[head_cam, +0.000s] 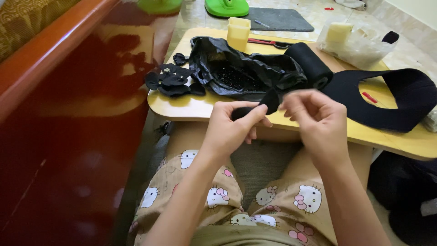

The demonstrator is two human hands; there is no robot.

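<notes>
My left hand (232, 125) and my right hand (314, 118) meet in front of a low wooden table (195, 107), both pinching a small black fabric piece (269, 101). The left fingers wrap its lower end; the right fingertips grip its upper edge. Just beyond lies a crumpled black plastic bag (241, 68) holding small dark bits. A pile of finished-looking black fabric petals (170, 82) sits at the table's left end.
A roll of black fabric (309, 61) unrolls to the right with a cut-out hole. A yellow box (238, 32), red-handled scissors (266, 42) and a clear bag (355, 43) stand farther back. A glossy red-brown furniture panel (68, 136) rises at my left.
</notes>
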